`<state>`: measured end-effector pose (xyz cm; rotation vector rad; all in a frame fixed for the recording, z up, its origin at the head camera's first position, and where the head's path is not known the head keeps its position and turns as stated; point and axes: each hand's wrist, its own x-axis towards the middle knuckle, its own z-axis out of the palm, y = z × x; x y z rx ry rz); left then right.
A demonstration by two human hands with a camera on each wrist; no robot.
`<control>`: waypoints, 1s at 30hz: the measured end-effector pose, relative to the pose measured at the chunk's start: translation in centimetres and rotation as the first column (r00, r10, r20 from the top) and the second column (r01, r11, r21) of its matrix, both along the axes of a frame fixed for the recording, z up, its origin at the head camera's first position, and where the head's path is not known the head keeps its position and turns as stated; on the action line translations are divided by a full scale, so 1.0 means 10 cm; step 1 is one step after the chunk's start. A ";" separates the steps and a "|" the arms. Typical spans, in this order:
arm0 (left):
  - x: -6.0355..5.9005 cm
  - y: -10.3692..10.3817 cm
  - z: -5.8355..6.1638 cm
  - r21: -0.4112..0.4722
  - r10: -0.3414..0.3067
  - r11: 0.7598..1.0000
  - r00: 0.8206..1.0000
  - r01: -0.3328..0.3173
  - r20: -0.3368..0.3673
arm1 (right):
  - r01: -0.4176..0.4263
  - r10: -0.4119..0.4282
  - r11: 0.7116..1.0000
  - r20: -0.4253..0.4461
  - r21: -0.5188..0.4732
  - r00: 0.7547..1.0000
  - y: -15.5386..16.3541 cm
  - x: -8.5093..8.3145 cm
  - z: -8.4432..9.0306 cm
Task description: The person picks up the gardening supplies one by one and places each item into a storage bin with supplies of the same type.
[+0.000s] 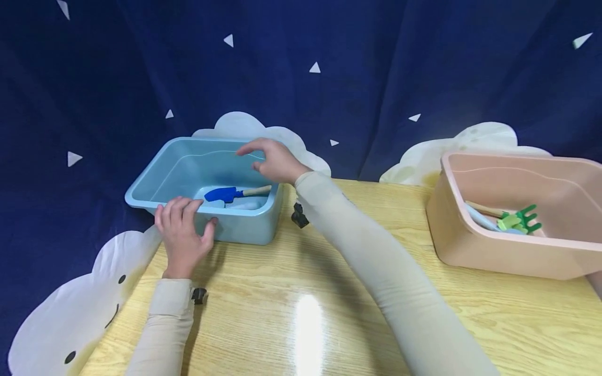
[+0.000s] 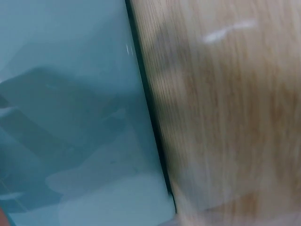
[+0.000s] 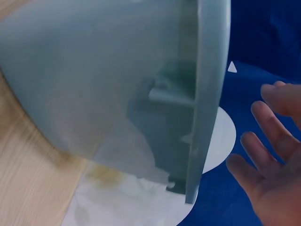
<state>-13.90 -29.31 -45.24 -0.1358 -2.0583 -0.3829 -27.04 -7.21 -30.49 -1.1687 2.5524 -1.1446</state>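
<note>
A light blue plastic bin (image 1: 244, 228) stands on the table at the left. In it lie a toy trowel (image 1: 224, 195) with a blue blade and wooden handle, and a pale blue piece (image 1: 249, 203) whose kind is hard to make out. At the bin's front rim is my left hand (image 1: 181, 235), fingertips right at the edge and thumb spread away from them. My right hand (image 1: 277, 161) hovers over the bin's right end, with a gap between index finger and thumb and nothing held. The right wrist view shows its fingers (image 3: 265, 160) apart, beyond the rim.
To the right, a pink bin (image 1: 508, 256) holds a green toy rake (image 1: 528, 219), a light green piece (image 1: 511, 223) and a light blue handle. Behind the wooden table (image 1: 263, 292) hangs a dark blue curtain (image 1: 282, 94) with white clouds and triangles.
</note>
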 end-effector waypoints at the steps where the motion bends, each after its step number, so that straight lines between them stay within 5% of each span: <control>1: 0.00 0.00 0.00 0.001 -0.001 1.000 1.000 0.001 0.000 | 0.009 -0.009 1.000 -0.007 -0.011 1.000 0.02 -0.01 -0.01; 16: -0.02 -0.07 -0.01 0.003 -0.008 1.000 0.999 0.008 0.032 | -0.018 0.037 0.993 -0.165 0.114 0.986 0.54 0.01 -0.17; 30: -0.04 -0.18 0.05 -0.002 -0.041 0.999 0.998 0.041 0.045 | -0.081 0.133 0.979 -0.280 0.188 0.951 0.92 0.38 -0.14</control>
